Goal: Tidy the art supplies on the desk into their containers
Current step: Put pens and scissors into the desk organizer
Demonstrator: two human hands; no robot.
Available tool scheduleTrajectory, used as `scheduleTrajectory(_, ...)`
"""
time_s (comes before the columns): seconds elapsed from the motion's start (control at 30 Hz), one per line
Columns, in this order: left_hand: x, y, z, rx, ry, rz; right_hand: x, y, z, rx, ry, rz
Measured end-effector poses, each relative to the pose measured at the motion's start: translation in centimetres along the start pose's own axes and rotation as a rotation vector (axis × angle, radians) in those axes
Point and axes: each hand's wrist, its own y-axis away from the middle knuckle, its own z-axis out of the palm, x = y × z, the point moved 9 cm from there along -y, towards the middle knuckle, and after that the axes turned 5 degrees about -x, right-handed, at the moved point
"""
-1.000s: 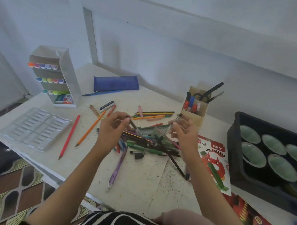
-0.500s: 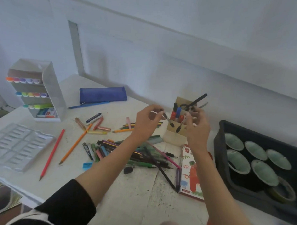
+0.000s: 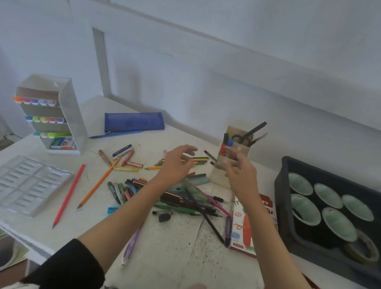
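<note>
So we're at a white desk (image 3: 170,262) peppered with dark flecks, pushed up against a plain white wall (image 3: 231,70), with a bit of patterned floor (image 3: 6,256) showing at the lower left. Our left hand (image 3: 178,163) hovers over the middle of the desk, fingers loose and apart, nothing in it. Our right hand (image 3: 238,169) is up right in front of the beige cardboard pen holder (image 3: 217,177), pinching two thin dark-tipped brushes (image 3: 216,164) that poke out to the left. It's blurry there, so that's all we can say about them. Black-handled scissors (image 3: 248,135) and a few markers stand in the holder. The messy heap of coloured pens and pencils (image 3: 183,200) lies under both forearms, which hide a chunk of it. Left of the heap lie a long orange pencil (image 3: 99,182) and a long red pencil (image 3: 69,194), then a clear plastic compartment tray (image 3: 21,186) at the desk's edge. A white tiered marker rack (image 3: 74,118) stands at the back left, and a blue fabric pencil case (image 3: 134,121) lies flat beside it. An oil pastels box with a carrot picture (image 3: 247,224) sits partly under our right arm. A dark grey plastic bin (image 3: 290,234) on the far right holds pale green round cups (image 3: 338,223) and a roll of tape (image 3: 363,249). A purple pen (image 3: 131,246) lies apart, nearest us.
</note>
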Motion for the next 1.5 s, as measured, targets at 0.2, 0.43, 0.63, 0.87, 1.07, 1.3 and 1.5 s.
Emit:
scheduleTrajectory(0.2, -1.8, 5.8, -4.5, 0.027, -0.212, 0.189, -0.5, 3.9, 4.7, -0.261, 0.103, -0.123)
scheduleTrajectory(0.43, -5.4, 11.0, -4.0, -0.147, -0.585, 0.172, 0.2, 7.6, 11.6, -0.503, 0.512, -0.22)
scheduleTrajectory(0.63, -6.4, 12.2, -2.0, -0.226, -0.726, 0.045, 0.3, 8.1, 11.7, -0.407, 0.592, -0.243)
scheduleTrajectory(0.87, -6.4, 12.0, -1.8, -0.133, -0.724, 0.008, 1.1, 7.9, 10.0, -0.373, 0.548, -0.176)
scheduleTrajectory(1.07, -6.2, 11.5, -2.4, -0.086, -0.669, 0.017, 3.9, 5.2, 5.6, -0.165, 0.438, 0.013)
scheduleTrajectory(1.3, -5.2, 10.5, -5.9, 0.077, -0.076, -0.113, 7.3, 3.7, 5.3, -0.341, 0.692, 0.178)
scheduleTrajectory(1.5, -4.4, 9.9, -7.0, 0.177, 0.035, -0.076, 7.2, 3.3, 5.3, -0.328, 0.682, 0.17)
